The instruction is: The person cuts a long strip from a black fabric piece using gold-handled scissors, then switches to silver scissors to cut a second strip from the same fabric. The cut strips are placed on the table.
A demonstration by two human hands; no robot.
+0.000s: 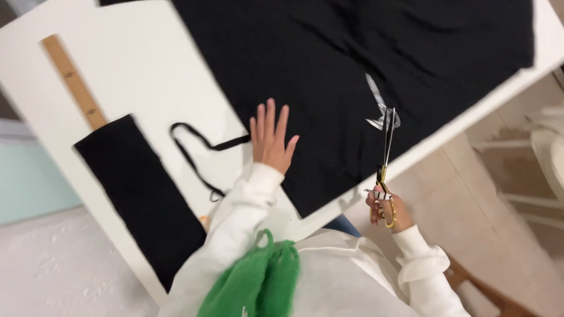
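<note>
Black cloth (352,64) under left hand (270,141), scissors (386,152) cutting.

Your black cloth (329,64) lies flat across the white table, one corner overhanging the edge. Your gold-handled scissors (386,161) have their blades open, cutting into it from that near edge.

Black cloth (352,64) runs off the top edge; its far end is out of view. Wooden ruler (73,82): near end hidden under the black strip (141,194) left of the cloth, markings too blurred to read. Scissors (386,158): handles partly covered by the right hand (385,208).
</note>
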